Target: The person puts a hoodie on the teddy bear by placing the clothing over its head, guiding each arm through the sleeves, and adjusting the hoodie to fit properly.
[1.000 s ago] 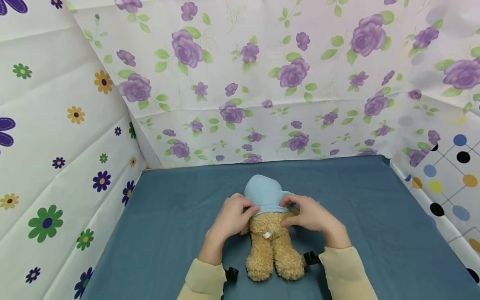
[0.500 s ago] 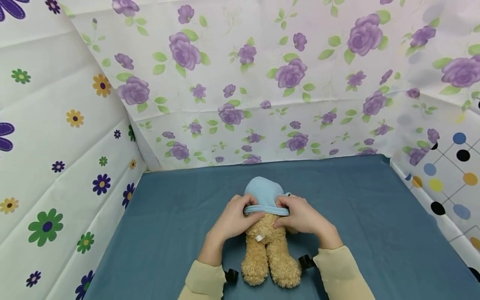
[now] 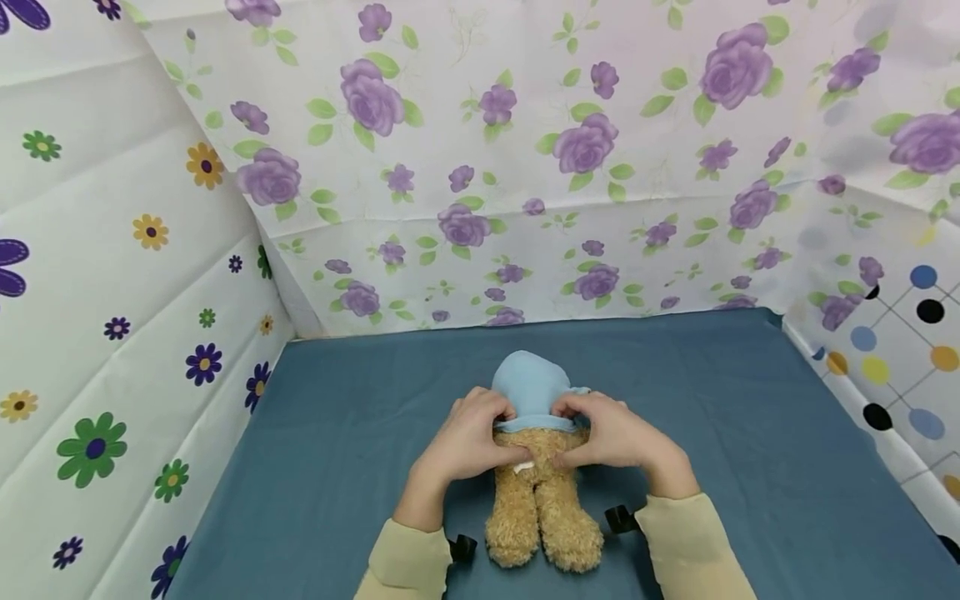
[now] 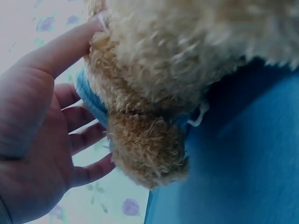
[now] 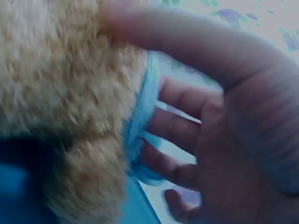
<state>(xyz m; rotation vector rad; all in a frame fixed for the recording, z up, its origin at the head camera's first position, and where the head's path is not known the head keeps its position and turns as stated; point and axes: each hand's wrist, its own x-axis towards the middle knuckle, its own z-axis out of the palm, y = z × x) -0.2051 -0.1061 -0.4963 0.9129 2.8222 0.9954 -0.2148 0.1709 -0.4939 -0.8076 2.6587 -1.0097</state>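
A tan plush teddy bear (image 3: 551, 508) lies on the table with its legs toward me and a small white tag (image 3: 523, 467) on its body. Light blue cloth clothing (image 3: 531, 383) with a banded hem covers its upper end, so its head is hidden. My left hand (image 3: 471, 433) holds the bear's left side in the head view, fingers at the cloth and thumb on the fur. On the opposite side my right hand (image 3: 617, 431) grips likewise. Fingers (image 4: 86, 140) reach past the blue hem in the left wrist view; right fingers (image 5: 173, 126) touch the hem in the right wrist view.
A blue-grey cloth (image 3: 360, 433) covers the table. Behind it hangs a sheet with purple roses (image 3: 465, 225). Patterned sheets stand at the left, with daisies (image 3: 93, 446), and at the right, with coloured dots (image 3: 930, 358). Black wrist mounts (image 3: 462, 548) sit near both sleeves.
Both thumbs have moved off the hem and down onto the bear's fur. The hem turned outward half a second ago and now lies flatter. The bear's legs have shifted slightly.
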